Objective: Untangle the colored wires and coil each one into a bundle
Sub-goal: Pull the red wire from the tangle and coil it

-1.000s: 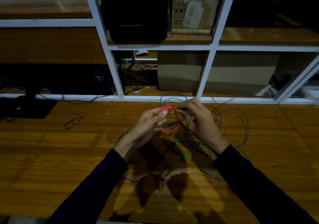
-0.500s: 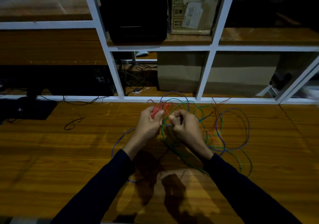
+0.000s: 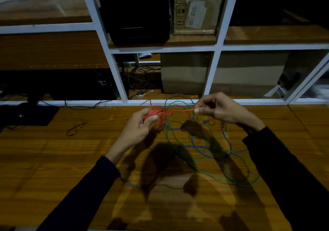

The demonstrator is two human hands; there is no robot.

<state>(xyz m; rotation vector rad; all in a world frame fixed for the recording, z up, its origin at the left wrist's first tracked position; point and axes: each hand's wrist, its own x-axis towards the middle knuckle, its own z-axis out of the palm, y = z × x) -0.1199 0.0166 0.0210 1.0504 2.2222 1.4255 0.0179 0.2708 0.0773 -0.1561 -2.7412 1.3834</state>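
two hands in dark sleeves work above a wooden desk. the left hand has its fingers curled around a small bunch of red wire loops, which fan up out of the top of its grip. one strand of that red wire runs taut to the right, where the right hand pinches it between thumb and fingertips, raised off the desk and well apart from the left hand. below and between the two hands, a loose tangle of green wire and blue wire lies spread on the desk, with wide loops reaching under the right wrist and toward the right sleeve; one blue loop arches up just beyond the stretched red strand. well to the left of the left hand lies a short black wire scrap. beyond both hands stands a white shelf frame holding cardboard boxes and dark equipment.
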